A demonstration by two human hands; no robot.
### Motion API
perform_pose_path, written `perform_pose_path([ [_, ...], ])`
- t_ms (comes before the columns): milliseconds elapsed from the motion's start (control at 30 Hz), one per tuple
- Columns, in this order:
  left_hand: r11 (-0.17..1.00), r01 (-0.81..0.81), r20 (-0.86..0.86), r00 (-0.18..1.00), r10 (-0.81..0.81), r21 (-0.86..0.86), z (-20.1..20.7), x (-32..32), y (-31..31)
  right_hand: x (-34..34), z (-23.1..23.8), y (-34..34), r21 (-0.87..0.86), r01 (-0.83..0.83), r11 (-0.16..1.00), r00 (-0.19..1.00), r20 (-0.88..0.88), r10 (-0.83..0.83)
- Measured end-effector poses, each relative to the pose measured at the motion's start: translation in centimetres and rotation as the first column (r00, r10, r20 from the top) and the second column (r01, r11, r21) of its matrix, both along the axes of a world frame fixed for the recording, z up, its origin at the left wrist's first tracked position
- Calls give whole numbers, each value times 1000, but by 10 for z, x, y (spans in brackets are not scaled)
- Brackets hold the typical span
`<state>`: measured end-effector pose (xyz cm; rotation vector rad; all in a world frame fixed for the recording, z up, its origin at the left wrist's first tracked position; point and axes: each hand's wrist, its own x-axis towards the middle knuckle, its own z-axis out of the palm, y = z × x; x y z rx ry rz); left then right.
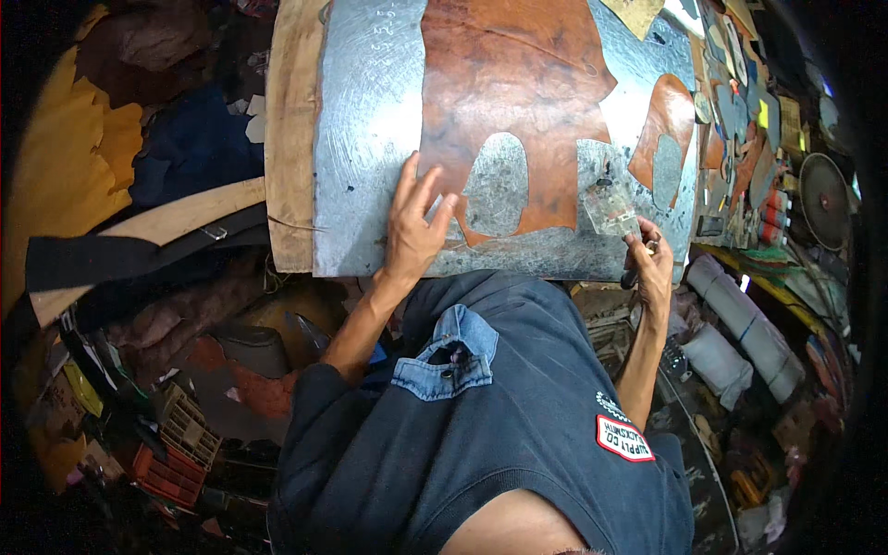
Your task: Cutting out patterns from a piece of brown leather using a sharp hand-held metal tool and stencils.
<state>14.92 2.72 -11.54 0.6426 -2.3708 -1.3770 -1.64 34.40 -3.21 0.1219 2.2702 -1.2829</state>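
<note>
Dark shirt [481,407] fills 6 o'clock. Scuffed metal sheet [370,120] at 12, wood [291,139] along its 10-11 edge. Brown leather [509,83] lies on it, 12-1, cutout at near end. Left hand [418,222], fingers spread, empty, at leather edge; contact unclear. Right hand [650,259], 3 o'clock, pinches clear plate [610,213]. Room cluttered: yellow hide [97,148] 9-10, red crate [169,476] 8, grey roll [745,324] 3.

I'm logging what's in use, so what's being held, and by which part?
The right hand pinches a clear flat piece by its near end; whether it also holds the dark item is unclear. The left hand holds nothing.
</note>
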Motion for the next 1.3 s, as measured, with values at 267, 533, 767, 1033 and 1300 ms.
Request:
perform_pose_path([
  [267, 811, -125, 159, 986, 41, 572, -22, -4, -32, 16, -16, 8, -60, 192, 980, 981, -27, -194],
  [533, 915, 4, 281, 951, -128, 404, -9, -4, -28, 28, -12, 15, -81, 217, 973, 972, -78, -223],
  [767, 922, 68, 415, 879, -236, 380, -11, -15, -39, 33, -11, -3, -7, 212, 977, 967, -140, -211],
  [1033, 946, 276, 296, 902, -316, 167, 0, -30, -45, 28, -12, -22, 84, 123, 989, 972, -210, -103],
  [1300, 931, 310, 408, 838, -363, 192, 9, -36, -48, 23, -15, -31, 196, -10, 981, 937, -340, 78],
])
